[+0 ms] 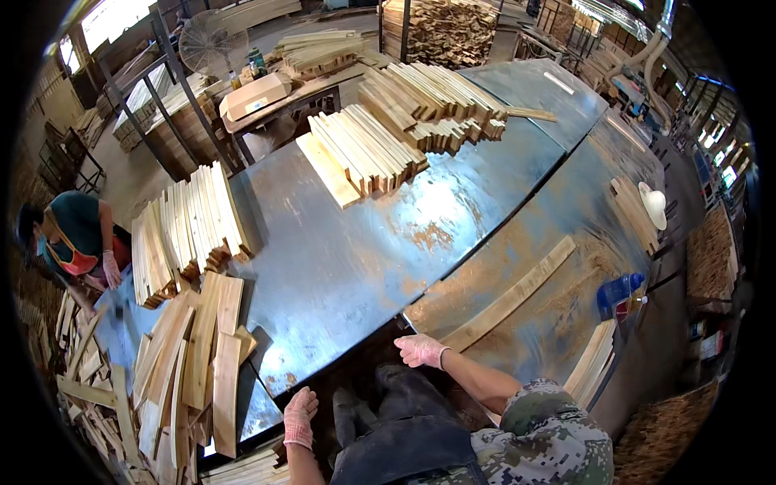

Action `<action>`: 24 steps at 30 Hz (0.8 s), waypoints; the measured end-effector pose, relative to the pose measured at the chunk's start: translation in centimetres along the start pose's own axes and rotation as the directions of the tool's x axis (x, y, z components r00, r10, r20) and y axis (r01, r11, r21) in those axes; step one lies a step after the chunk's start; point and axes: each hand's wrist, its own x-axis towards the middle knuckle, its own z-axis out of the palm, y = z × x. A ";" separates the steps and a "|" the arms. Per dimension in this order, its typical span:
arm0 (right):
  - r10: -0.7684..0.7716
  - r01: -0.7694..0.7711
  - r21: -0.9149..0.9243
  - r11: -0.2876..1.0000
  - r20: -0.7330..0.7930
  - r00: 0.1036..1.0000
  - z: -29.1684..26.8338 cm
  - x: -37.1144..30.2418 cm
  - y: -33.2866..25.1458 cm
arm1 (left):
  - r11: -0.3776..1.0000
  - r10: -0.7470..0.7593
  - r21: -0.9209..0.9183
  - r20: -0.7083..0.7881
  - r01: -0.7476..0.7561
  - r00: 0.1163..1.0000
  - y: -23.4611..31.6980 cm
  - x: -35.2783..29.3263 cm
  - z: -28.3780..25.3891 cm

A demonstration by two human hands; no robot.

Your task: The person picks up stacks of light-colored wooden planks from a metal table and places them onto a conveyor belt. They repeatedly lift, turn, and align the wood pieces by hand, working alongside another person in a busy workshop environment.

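My left hand (301,416), in a pale pink glove, is raised near the table's front edge, beside the pile of loose boards (198,356). Its fingers are curled in, and nothing shows in them. My right hand (422,351), gloved the same way, is a loose fist by the near edge of the metal table (339,299). No object can be seen in it. Just beyond my right wrist, a single long wooden board (517,291) lies at a slant on the sawdust-strewn part of the table.
Stacked wooden strips stand on the table at the left (190,226), middle (364,153) and back (436,97). On the right are a blue bottle (619,295), a white hat (652,205) and more boards (592,364). A co-worker (77,234) in an apron stands at the far left.
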 end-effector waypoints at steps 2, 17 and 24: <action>-0.015 0.014 0.068 0.998 0.011 1.000 -0.6 1.1 -4.4 | 0.999 -0.027 0.049 0.120 0.021 0.992 1.9 4.8 -0.2; -0.699 0.222 -0.673 0.706 -0.609 0.375 -20.2 16.9 -41.3 | 0.608 0.153 0.707 0.342 -0.361 0.927 19.5 28.1 27.5; -0.707 0.075 -0.727 0.683 -0.632 0.318 -25.5 21.4 -52.3 | 0.254 0.367 0.901 0.246 -0.351 0.897 26.8 39.0 44.6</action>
